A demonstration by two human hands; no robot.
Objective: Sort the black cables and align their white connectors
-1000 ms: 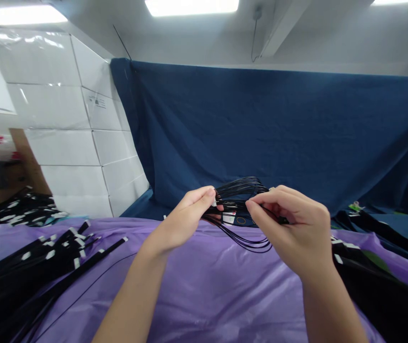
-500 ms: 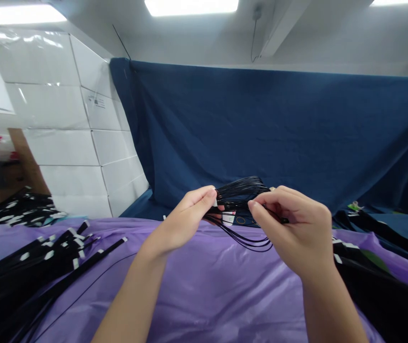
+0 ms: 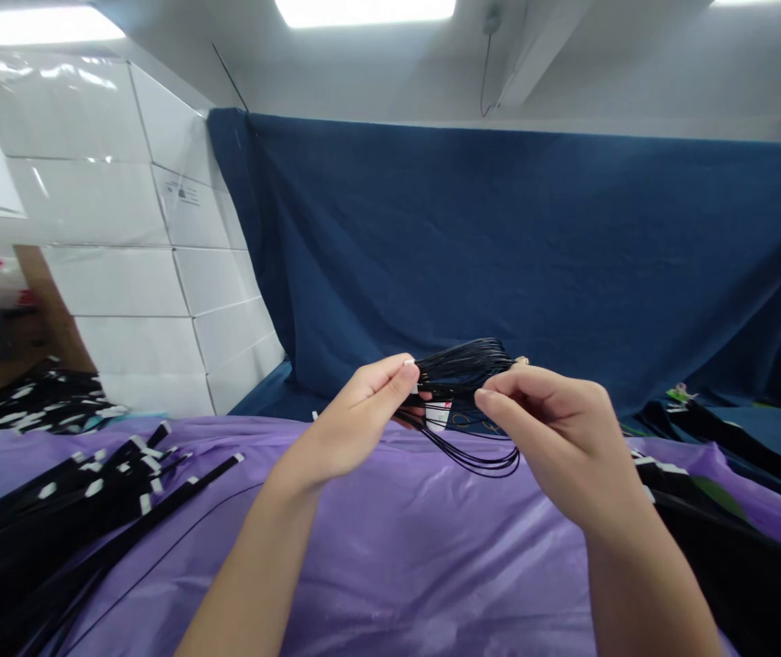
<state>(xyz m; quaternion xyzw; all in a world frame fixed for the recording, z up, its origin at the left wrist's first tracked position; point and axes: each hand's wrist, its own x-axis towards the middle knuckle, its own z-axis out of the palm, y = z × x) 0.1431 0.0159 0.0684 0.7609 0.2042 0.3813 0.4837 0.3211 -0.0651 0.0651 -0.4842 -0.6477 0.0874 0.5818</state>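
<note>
A looped bundle of thin black cable [image 3: 463, 360] is held up in the middle of the view, above a purple cover. My left hand [image 3: 356, 415] is closed around its left end, thumb on top, with a small white piece showing by the thumb tip. My right hand [image 3: 561, 424] pinches at the bundle's right end; its thumb and forefinger are bent together, and the other fingers are partly hidden. Several loops hang below, between the hands. Behind the strands a small white and red label [image 3: 438, 415] shows.
Bundles of black strips with white ends [image 3: 123, 484] lie at the left on the purple cover [image 3: 432, 547]. More black material [image 3: 739, 557] lies at the right. White boxes [image 3: 123, 201] are stacked at the left, and a dark blue cloth [image 3: 534, 237] hangs behind.
My right hand has shifted slightly and turned at the bundle's right end. The hanging loops have drawn up a little. My left hand keeps its hold nearly unmoved.
</note>
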